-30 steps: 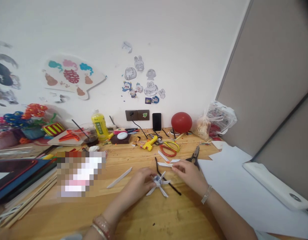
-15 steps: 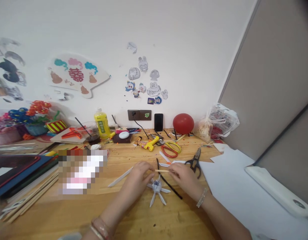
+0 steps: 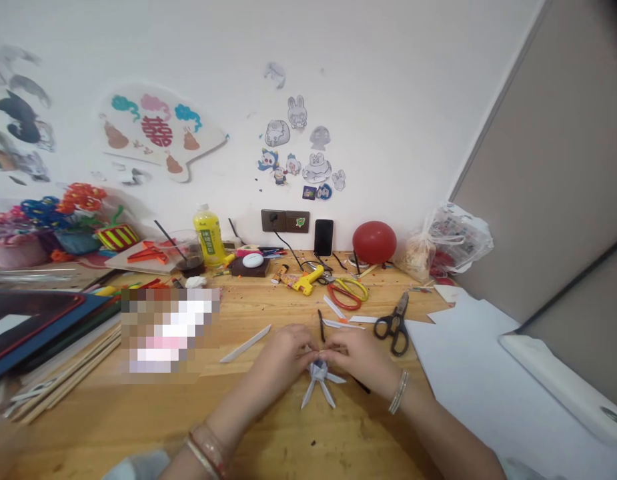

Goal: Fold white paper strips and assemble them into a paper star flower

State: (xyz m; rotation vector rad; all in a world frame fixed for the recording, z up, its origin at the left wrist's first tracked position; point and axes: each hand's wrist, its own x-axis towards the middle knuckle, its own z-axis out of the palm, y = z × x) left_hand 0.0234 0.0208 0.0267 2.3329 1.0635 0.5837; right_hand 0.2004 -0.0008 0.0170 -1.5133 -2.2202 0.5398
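Observation:
My left hand (image 3: pixel 292 347) and my right hand (image 3: pixel 357 352) meet fingertip to fingertip at the middle of the table. Both are closed in a pinch around a thin, pale wooden stick, mostly hidden by the fingers. Just below them lies a folded white paper piece (image 3: pixel 317 373) with pointed arms spreading like a star; its upper part is covered by the hands. A black pipe-cleaner-like strip (image 3: pixel 321 325) runs beneath the right hand. To the left of my left hand rests a loose white paper strip (image 3: pixel 245 344).
Black-handled scissors (image 3: pixel 393 325) lie beyond my right hand, near white paper sheets (image 3: pixel 468 373). Further back are red-and-yellow scissors (image 3: pixel 348 293), a yellow glue gun (image 3: pixel 308 281), a phone (image 3: pixel 323 237) and a red balloon (image 3: pixel 375 243). Wooden sticks (image 3: pixel 75 373) lie at left.
My hands have come together, closing the gap where the stick showed between them. They now cover the upper part of the paper star. The whole view has shifted slightly.

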